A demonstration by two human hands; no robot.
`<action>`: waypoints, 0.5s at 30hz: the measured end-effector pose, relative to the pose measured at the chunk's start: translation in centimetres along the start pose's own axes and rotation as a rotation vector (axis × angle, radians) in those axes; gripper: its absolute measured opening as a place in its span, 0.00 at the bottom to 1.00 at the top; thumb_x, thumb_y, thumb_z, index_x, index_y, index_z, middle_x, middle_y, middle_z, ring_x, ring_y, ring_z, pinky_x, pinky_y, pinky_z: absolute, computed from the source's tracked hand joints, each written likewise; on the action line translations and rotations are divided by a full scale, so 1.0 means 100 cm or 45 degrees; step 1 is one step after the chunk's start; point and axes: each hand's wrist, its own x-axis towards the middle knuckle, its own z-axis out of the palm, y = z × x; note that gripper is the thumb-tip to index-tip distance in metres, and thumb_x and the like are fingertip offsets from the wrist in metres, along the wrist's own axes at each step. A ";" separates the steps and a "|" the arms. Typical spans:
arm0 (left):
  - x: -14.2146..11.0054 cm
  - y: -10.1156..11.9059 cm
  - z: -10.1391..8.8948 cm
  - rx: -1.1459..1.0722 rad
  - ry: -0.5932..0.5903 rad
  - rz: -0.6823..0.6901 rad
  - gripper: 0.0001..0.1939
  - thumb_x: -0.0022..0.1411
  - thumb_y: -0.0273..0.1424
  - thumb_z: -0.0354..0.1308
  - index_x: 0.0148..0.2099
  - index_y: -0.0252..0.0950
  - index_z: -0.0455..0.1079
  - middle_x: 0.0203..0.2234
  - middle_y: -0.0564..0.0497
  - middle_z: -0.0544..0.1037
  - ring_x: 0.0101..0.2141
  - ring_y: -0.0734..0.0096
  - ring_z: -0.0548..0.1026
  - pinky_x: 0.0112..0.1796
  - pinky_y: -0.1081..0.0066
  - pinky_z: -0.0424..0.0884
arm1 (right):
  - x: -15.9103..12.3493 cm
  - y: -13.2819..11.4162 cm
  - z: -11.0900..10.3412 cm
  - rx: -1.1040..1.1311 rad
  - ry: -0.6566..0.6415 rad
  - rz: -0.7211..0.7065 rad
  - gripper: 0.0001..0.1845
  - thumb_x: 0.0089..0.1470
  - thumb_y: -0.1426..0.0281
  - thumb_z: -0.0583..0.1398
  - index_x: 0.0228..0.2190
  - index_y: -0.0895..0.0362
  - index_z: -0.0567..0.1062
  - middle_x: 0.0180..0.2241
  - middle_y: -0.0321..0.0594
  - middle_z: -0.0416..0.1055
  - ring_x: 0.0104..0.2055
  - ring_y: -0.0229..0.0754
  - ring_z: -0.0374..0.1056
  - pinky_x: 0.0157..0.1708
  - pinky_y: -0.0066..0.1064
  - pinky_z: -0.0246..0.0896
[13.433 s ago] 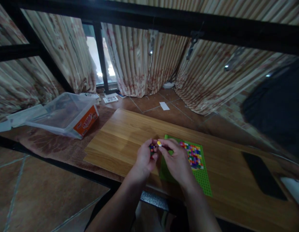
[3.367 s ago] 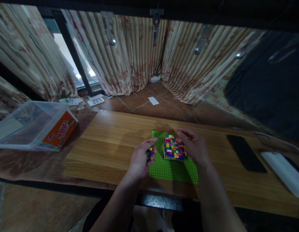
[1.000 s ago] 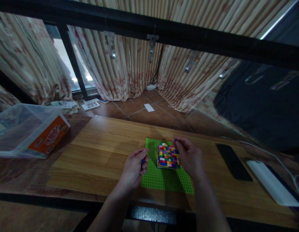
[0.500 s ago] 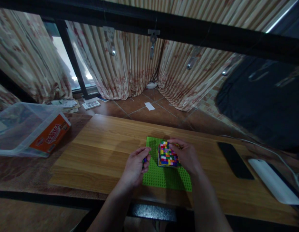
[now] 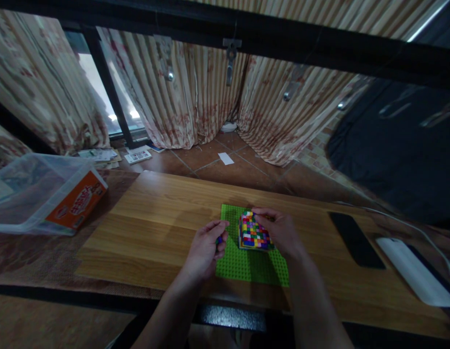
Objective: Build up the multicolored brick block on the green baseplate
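A block of multicoloured building bricks stands on the green studded baseplate. My right hand reaches over the block from the right, thumb and forefinger closed at a brick on its far top edge. Whether that brick is loose or part of the block is hidden by the fingers. To the left, my left hand is held over the baseplate's left edge with its fingers curled. Small blue and dark bricks peek out between them; the palm covers the rest.
The baseplate lies on a wooden tabletop. A clear plastic bin with an orange label stands at the left. On the right are a black phone-shaped slab, a white oblong object and a white cable.
The view has shifted very slightly. Both hands keep nearly the same place, the right at the block's top edge and the left closed around its small bricks.
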 end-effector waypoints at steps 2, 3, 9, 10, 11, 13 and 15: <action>-0.001 0.001 0.000 -0.003 -0.002 -0.005 0.18 0.44 0.36 0.67 0.36 0.33 0.68 0.18 0.59 0.66 0.14 0.86 0.56 0.15 0.80 0.42 | 0.000 0.000 0.000 -0.001 -0.018 0.021 0.15 0.36 0.62 0.69 0.30 0.56 0.82 0.34 0.42 0.80 0.33 0.43 0.74 0.36 0.36 0.68; -0.001 0.001 0.001 -0.004 0.000 -0.009 0.18 0.44 0.35 0.67 0.36 0.33 0.68 0.18 0.59 0.66 0.14 0.86 0.56 0.15 0.79 0.42 | 0.000 -0.001 0.000 -0.007 -0.025 0.031 0.15 0.36 0.62 0.69 0.30 0.56 0.82 0.33 0.42 0.80 0.31 0.42 0.73 0.35 0.35 0.68; -0.002 0.001 0.001 -0.004 -0.003 -0.001 0.17 0.46 0.35 0.66 0.37 0.31 0.70 0.18 0.59 0.65 0.14 0.86 0.56 0.16 0.80 0.42 | 0.001 -0.005 0.001 -0.040 -0.023 0.052 0.15 0.35 0.63 0.68 0.29 0.56 0.82 0.28 0.40 0.79 0.29 0.41 0.72 0.33 0.34 0.67; -0.002 0.000 0.001 -0.003 -0.007 0.003 0.17 0.46 0.35 0.66 0.37 0.31 0.70 0.18 0.59 0.65 0.14 0.86 0.56 0.16 0.80 0.42 | 0.000 -0.006 0.001 -0.036 -0.022 0.053 0.15 0.35 0.63 0.68 0.29 0.56 0.82 0.28 0.40 0.79 0.29 0.41 0.72 0.33 0.34 0.67; -0.002 0.000 0.001 -0.003 -0.009 0.007 0.17 0.47 0.35 0.66 0.37 0.31 0.71 0.18 0.59 0.65 0.14 0.86 0.56 0.16 0.80 0.42 | 0.000 -0.006 0.002 -0.034 -0.024 0.050 0.15 0.35 0.63 0.68 0.29 0.56 0.82 0.29 0.40 0.79 0.29 0.41 0.72 0.33 0.34 0.67; -0.002 0.000 0.001 -0.011 -0.009 0.009 0.16 0.48 0.36 0.65 0.37 0.31 0.71 0.19 0.58 0.65 0.15 0.86 0.56 0.16 0.80 0.42 | 0.000 -0.004 0.002 -0.034 -0.028 0.039 0.15 0.35 0.62 0.68 0.29 0.56 0.82 0.28 0.40 0.79 0.28 0.41 0.72 0.33 0.34 0.67; -0.001 0.000 0.002 -0.043 -0.002 -0.006 0.15 0.51 0.37 0.62 0.37 0.31 0.71 0.19 0.58 0.65 0.15 0.86 0.56 0.16 0.80 0.42 | 0.000 -0.001 0.001 -0.036 -0.034 0.028 0.16 0.36 0.61 0.68 0.30 0.56 0.82 0.28 0.40 0.79 0.28 0.42 0.72 0.32 0.35 0.68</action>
